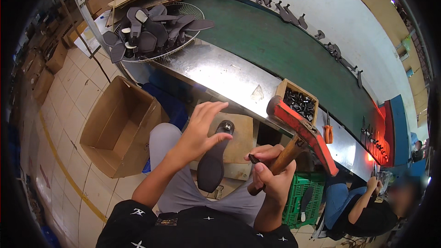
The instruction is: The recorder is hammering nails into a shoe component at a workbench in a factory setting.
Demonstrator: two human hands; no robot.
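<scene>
- Between the person's grey-trousered knees, that's where the dark sole [211, 172] sits, heel end toward twelve o'clock and broad end toward six, over a tan wooden block [243, 143]; clock calls run from this sole!
- At eleven, the left hand [197, 131] is spread wide, thumb and fingers well parted, thumb tip right by the heel end; touching or just above, I can't tell.
- Over at three, the right hand [272, 170] has a double load: it grips the hammer [287, 155] by its wooden handle while thumb and finger pinch a small black piece [253, 159].
- Up toward two, the hammer's red head slants past a wooden box [281, 88] full of little black pieces, with orange-handled pliers [328, 133] just beyond on the metal table [213, 66].
- Nine to ten, an open cardboard box [98, 154] on the tiles.
- Eleven again, farther out: a wire basket [190, 41] heaped with dark soles.
- One o'clock, a long green belt [239, 23].
- Four o'clock, a green crate [289, 207], and past it a seated co-worker [374, 218] in a black top.
</scene>
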